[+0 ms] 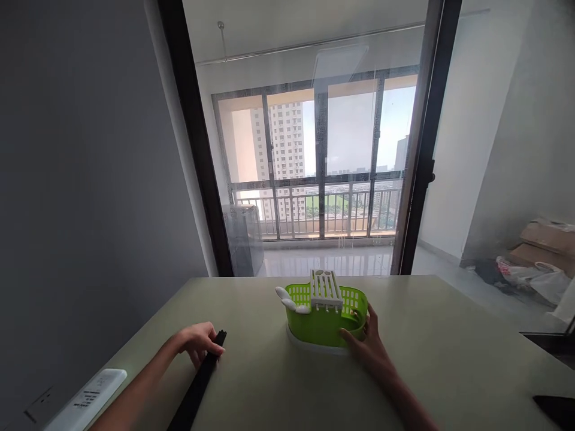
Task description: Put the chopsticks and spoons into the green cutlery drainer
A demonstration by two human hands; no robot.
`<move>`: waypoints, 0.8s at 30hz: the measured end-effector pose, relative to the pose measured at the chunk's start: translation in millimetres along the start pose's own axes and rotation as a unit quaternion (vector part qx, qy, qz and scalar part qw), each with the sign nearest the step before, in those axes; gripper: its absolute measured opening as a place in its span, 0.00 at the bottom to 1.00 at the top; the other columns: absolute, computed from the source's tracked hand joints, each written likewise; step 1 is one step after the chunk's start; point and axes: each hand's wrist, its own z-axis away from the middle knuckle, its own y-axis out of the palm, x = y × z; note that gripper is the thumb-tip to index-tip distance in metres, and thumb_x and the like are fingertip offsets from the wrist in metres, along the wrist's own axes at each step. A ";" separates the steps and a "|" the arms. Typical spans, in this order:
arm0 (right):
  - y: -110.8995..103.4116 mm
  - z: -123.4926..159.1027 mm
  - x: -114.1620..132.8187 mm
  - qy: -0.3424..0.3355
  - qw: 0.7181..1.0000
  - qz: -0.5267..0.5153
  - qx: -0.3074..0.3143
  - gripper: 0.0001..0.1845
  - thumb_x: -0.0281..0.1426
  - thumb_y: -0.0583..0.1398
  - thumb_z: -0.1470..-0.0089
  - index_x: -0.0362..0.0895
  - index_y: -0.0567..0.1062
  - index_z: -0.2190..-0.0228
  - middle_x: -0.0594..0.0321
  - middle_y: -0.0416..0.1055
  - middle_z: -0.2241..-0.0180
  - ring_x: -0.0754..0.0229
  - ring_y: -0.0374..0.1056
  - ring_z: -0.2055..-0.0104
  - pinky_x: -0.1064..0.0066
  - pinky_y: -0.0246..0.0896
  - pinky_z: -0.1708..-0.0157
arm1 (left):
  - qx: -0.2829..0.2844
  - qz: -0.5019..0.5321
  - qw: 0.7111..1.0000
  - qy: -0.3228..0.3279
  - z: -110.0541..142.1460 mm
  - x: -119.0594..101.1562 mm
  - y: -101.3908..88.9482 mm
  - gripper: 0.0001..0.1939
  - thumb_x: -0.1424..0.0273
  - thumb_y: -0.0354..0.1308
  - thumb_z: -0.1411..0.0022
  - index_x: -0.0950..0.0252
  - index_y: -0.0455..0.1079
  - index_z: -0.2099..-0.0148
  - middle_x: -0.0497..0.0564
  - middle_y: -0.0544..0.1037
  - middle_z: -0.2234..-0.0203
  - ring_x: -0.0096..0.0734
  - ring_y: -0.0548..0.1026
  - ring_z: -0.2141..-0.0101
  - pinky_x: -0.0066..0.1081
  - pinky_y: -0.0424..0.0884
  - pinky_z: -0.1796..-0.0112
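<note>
My left hand (200, 344) is closed around the upper part of a long, narrow black object (194, 395) with a ridged end; its kind is unclear, and its lower part runs out of the frame. A bright green plastic basket (317, 328) with slotted sides and a white base stands upright on the table. Across its top lies a white slatted rack (326, 288), and white leaf-shaped pieces (290, 301) stick out at its left end. My right hand (371, 347) grips the basket's right end, thumb at the front and fingers behind. Little of the basket's inside shows.
The pale green table (256, 383) reaches towards a glass door with a dark frame (411, 227). A long white printed box or strip (87, 398) lies at the left edge. Something dark (554, 412) sits at the right edge. Cardboard boxes (548, 239) and bags are on the floor beyond.
</note>
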 end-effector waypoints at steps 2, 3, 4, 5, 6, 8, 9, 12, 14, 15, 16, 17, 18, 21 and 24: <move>-0.1 1.3 2.8 -0.001 1.000 -0.002 0.001 0.64 0.45 0.75 0.56 0.57 0.46 0.30 0.53 0.68 0.41 0.43 0.68 0.39 0.44 0.64 0.39 | -0.014 -0.012 1.000 -0.007 -6.0 2.1 2.1 0.26 0.48 0.78 0.69 0.62 0.74 0.79 0.58 0.80 0.82 0.53 0.80 0.81 0.54 0.81 0.73; 0.1 2.1 4.3 -0.003 1.000 -0.005 0.003 0.63 0.45 0.75 0.56 0.57 0.46 0.30 0.53 0.67 0.40 0.43 0.68 0.39 0.45 0.65 0.40 | -0.023 -0.019 1.000 -0.009 -7.9 3.1 2.4 0.26 0.49 0.78 0.70 0.62 0.72 0.81 0.56 0.77 0.85 0.52 0.78 0.83 0.55 0.80 0.75; 0.3 2.9 5.7 -0.004 1.000 -0.007 0.004 0.63 0.45 0.75 0.55 0.57 0.46 0.30 0.53 0.67 0.40 0.44 0.68 0.39 0.46 0.65 0.40 | -0.034 -0.027 0.999 -0.012 -9.0 4.1 2.3 0.26 0.50 0.79 0.71 0.62 0.70 0.82 0.55 0.75 0.87 0.51 0.76 0.84 0.56 0.80 0.76; 0.5 3.6 6.9 -0.005 1.000 -0.008 0.005 0.62 0.46 0.75 0.54 0.57 0.45 0.30 0.53 0.67 0.39 0.44 0.69 0.39 0.47 0.66 0.40 | -0.045 -0.034 0.998 -0.015 -9.3 4.9 1.8 0.26 0.52 0.79 0.71 0.62 0.68 0.84 0.55 0.73 0.89 0.49 0.75 0.85 0.55 0.79 0.76; 0.7 4.2 7.9 -0.005 1.000 -0.008 0.007 0.63 0.46 0.74 0.54 0.57 0.45 0.30 0.52 0.66 0.39 0.44 0.69 0.39 0.47 0.67 0.41 | -0.056 -0.042 0.997 -0.019 -8.6 5.5 1.0 0.26 0.53 0.79 0.71 0.62 0.67 0.85 0.55 0.72 0.90 0.49 0.75 0.86 0.54 0.79 0.77; 0.8 4.8 9.2 -0.003 1.000 -0.008 0.009 0.63 0.46 0.74 0.54 0.57 0.44 0.29 0.52 0.66 0.39 0.44 0.70 0.40 0.48 0.68 0.42 | -0.073 -0.055 0.996 -0.024 -5.1 6.4 -1.2 0.26 0.54 0.79 0.71 0.62 0.65 0.86 0.57 0.73 0.89 0.48 0.75 0.85 0.52 0.79 0.78; 0.8 4.8 9.4 -0.002 1.000 -0.008 0.010 0.63 0.46 0.74 0.54 0.57 0.44 0.29 0.52 0.66 0.40 0.45 0.70 0.41 0.48 0.68 0.42 | -0.080 -0.061 0.995 -0.026 -2.7 6.5 -2.4 0.26 0.55 0.79 0.71 0.62 0.65 0.86 0.58 0.74 0.88 0.49 0.76 0.85 0.50 0.78 0.78; 0.6 4.3 9.4 -0.003 1.000 -0.007 0.012 0.64 0.46 0.74 0.55 0.57 0.44 0.29 0.53 0.67 0.40 0.45 0.69 0.39 0.47 0.66 0.40 | -0.116 -0.075 0.990 -0.030 4.9 4.4 -6.5 0.24 0.56 0.78 0.72 0.62 0.66 0.86 0.59 0.76 0.86 0.54 0.78 0.83 0.48 0.77 0.79; 0.6 4.0 8.9 -0.004 1.000 -0.005 0.010 0.65 0.47 0.75 0.55 0.57 0.43 0.29 0.53 0.67 0.41 0.44 0.68 0.39 0.47 0.65 0.39 | -0.174 -0.081 0.981 -0.020 8.0 -0.7 -8.6 0.24 0.56 0.78 0.73 0.62 0.66 0.84 0.57 0.75 0.87 0.56 0.79 0.80 0.48 0.77 0.76; 0.7 3.9 8.5 -0.005 1.000 -0.004 0.010 0.64 0.47 0.75 0.55 0.57 0.44 0.29 0.53 0.67 0.41 0.44 0.68 0.39 0.47 0.65 0.39 | -0.214 -0.081 0.973 -0.005 8.6 -4.8 -9.0 0.24 0.56 0.77 0.72 0.61 0.67 0.82 0.56 0.76 0.85 0.58 0.81 0.76 0.48 0.78 0.73; 0.8 3.8 7.9 -0.007 1.000 -0.003 0.010 0.64 0.47 0.74 0.55 0.57 0.44 0.29 0.53 0.66 0.40 0.44 0.68 0.39 0.47 0.65 0.39 | -0.257 -0.079 0.963 0.016 8.6 -10.2 -8.7 0.23 0.54 0.76 0.70 0.61 0.68 0.79 0.56 0.78 0.82 0.59 0.82 0.70 0.48 0.78 0.69; 0.8 3.8 7.3 -0.008 1.000 -0.002 0.010 0.63 0.47 0.74 0.54 0.58 0.43 0.29 0.53 0.66 0.40 0.45 0.68 0.39 0.46 0.65 0.39 | -0.298 -0.075 0.951 0.042 8.1 -16.7 -7.5 0.23 0.52 0.75 0.67 0.60 0.70 0.76 0.57 0.81 0.76 0.60 0.82 0.64 0.47 0.78 0.64; 0.8 3.6 6.4 -0.008 1.000 0.001 0.011 0.63 0.47 0.74 0.54 0.59 0.43 0.29 0.53 0.65 0.39 0.45 0.68 0.39 0.46 0.64 0.39 | -0.333 -0.070 0.937 0.072 7.1 -24.4 -5.1 0.23 0.50 0.73 0.63 0.60 0.72 0.71 0.58 0.83 0.69 0.60 0.81 0.58 0.47 0.77 0.59; 0.5 2.5 3.3 -0.008 1.000 0.007 0.013 0.63 0.46 0.74 0.54 0.58 0.43 0.30 0.53 0.65 0.39 0.44 0.67 0.37 0.44 0.62 0.38 | -0.381 -0.055 0.908 0.163 3.8 -51.7 9.4 0.26 0.45 0.63 0.47 0.59 0.76 0.55 0.60 0.80 0.49 0.56 0.75 0.45 0.44 0.73 0.48; 0.1 1.0 0.9 -0.006 1.000 0.012 0.011 0.63 0.46 0.75 0.55 0.57 0.44 0.30 0.52 0.65 0.39 0.43 0.66 0.37 0.43 0.62 0.38 | -0.384 -0.058 0.882 0.267 2.2 -80.6 32.6 0.27 0.45 0.54 0.36 0.58 0.74 0.46 0.57 0.77 0.43 0.51 0.73 0.41 0.42 0.69 0.43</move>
